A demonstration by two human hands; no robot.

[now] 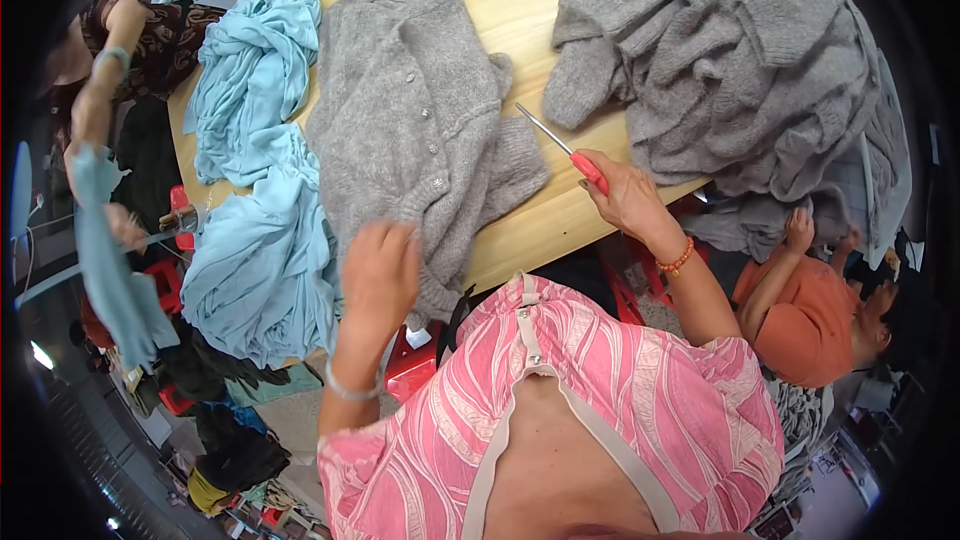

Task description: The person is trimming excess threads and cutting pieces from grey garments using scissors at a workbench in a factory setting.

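A grey knitted cardigan (420,130) with a row of small pale buttons down its front lies spread flat on the light wooden table (530,15), its lower hem reaching the near edge. The left hand (380,275) rests on that hem, palm down, fingers (385,235) lying loosely together on the knit just below the lowest button; whether they pinch any fabric cannot be told, since the back of the hand hides them. The right hand (625,198) sits just beyond the cardigan's right cuff, its fingers curled closed around the red handle of a pair of thread snips (565,148), whose thin metal blade runs up and to the left from the fingertips, its point close to the cardigan's sleeve edge but apart from it. Beyond the right hand's knuckles a heap of more grey knitwear (720,70) covers the far right of the table. Past the left hand's fingers, to the left of the cardigan, light blue garments (260,200) lie crumpled and hang over the table edge. At far left another person's hand holds up a light blue cloth (110,270), and a person in an orange top (800,315) sits low at right.
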